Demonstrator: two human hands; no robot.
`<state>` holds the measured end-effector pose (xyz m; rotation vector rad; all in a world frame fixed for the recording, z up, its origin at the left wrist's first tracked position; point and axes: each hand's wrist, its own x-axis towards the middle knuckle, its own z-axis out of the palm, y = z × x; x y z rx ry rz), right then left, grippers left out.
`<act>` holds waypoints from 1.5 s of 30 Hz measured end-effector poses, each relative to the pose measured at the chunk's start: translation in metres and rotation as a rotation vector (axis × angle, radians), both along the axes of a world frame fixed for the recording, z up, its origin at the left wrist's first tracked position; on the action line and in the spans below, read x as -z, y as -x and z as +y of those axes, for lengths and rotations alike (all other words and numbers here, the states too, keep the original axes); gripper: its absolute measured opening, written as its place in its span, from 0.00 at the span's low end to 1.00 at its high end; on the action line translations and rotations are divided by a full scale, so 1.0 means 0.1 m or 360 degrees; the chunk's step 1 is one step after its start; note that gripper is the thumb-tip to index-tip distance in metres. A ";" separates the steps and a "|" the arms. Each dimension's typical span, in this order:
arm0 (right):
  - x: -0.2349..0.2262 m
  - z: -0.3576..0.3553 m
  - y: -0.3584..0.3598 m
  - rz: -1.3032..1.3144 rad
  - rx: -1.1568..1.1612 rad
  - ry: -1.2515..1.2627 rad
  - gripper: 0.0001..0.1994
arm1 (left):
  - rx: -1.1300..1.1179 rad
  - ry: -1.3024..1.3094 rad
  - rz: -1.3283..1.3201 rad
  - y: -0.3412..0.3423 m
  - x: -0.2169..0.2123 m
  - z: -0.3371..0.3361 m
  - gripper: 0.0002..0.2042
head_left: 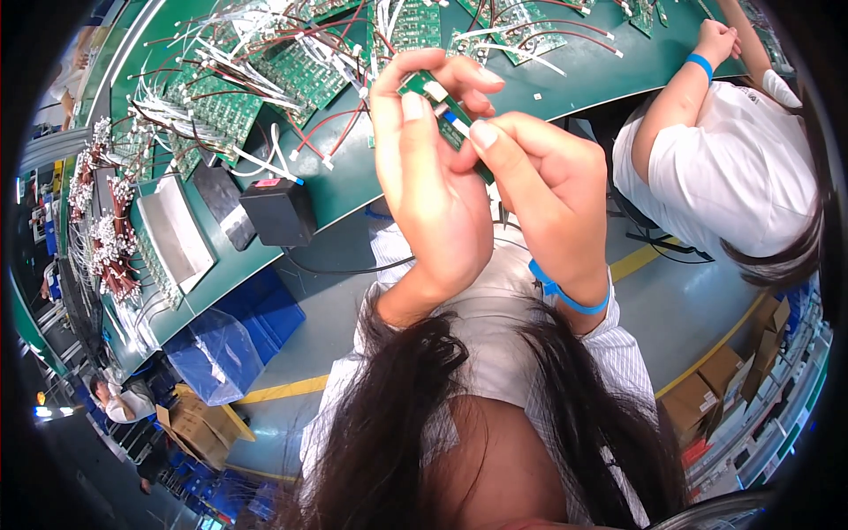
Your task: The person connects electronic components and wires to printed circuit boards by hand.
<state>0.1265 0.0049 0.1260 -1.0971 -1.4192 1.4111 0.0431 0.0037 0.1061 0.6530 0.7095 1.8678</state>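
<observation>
My left hand point(433, 194) is raised above the table's near edge, its fingers curled round a small green circuit board point(456, 138) with white connectors on it. My right hand point(556, 177) meets it from the right, thumb and forefinger pinched on a small white strip with a blue end point(450, 117). The strip lies against the face of the board. Whether it sits inside a connector I cannot tell, as the fingertips cover part of it. A blue band point(570, 296) circles my right wrist.
Green boards point(305, 79) with white and dark red wires cover the green table point(349, 163). A black box point(278, 210) and a metal tray point(175, 231) stand at the left. A co-worker in white point(715, 159) sits at the right. Blue bins point(265, 309) stand below the table.
</observation>
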 end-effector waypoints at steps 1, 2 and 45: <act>0.00 0.00 0.00 0.0018 0.0003 0.0009 0.07 | 0.0001 -0.0001 0.0000 0.00 0.00 0.00 0.12; 0.00 -0.01 0.00 0.0019 0.0004 0.0008 0.07 | -0.0003 0.0005 0.0015 0.00 -0.01 0.00 0.13; 0.04 0.02 0.03 -0.0051 0.0047 -0.0257 0.06 | 0.0041 -0.0078 -0.0021 0.03 -0.01 -0.02 0.13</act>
